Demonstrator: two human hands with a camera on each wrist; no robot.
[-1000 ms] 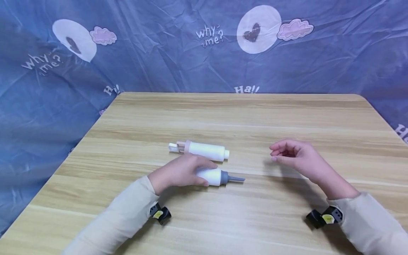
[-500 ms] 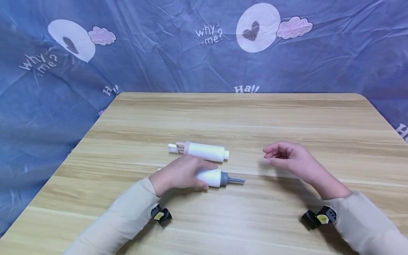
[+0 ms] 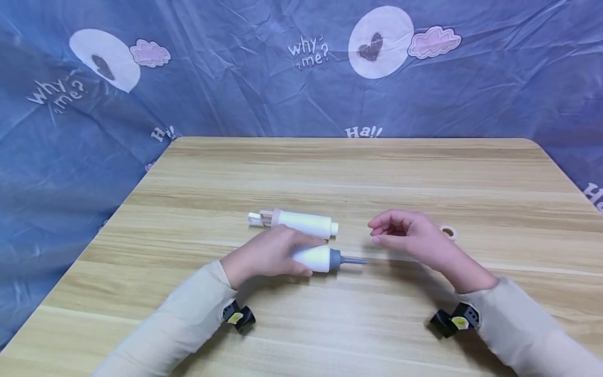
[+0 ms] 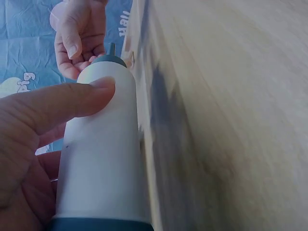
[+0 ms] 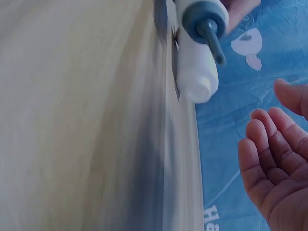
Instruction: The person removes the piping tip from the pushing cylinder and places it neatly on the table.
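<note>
My left hand (image 3: pixel 273 254) grips a white balloon pump with a grey nozzle (image 3: pixel 317 258), thumb along one side. The nozzle points right, and a dark band rings the pump's other end in the left wrist view. Just behind it lies a second white balloon pump (image 3: pixel 305 224), with a pink collar and a pale handle at its left end. To the right of the nozzle, my right hand (image 3: pixel 412 235) hovers over the table with loosely bent fingers and nothing in it. Its palm and fingers (image 5: pixel 276 149) show in the right wrist view.
A small pale ring, like a tape roll (image 3: pixel 448 232), lies on the table partly behind my right hand. The wooden table (image 3: pixel 353 173) ends at the back against a blue printed cloth (image 3: pixel 264 68). A small black camera sits on each wrist.
My right hand has moved left toward the gripped pump's nozzle, uncovering the small ring. My left hand has shifted the gripped pump slightly to the right, its nozzle a little higher in view.
</note>
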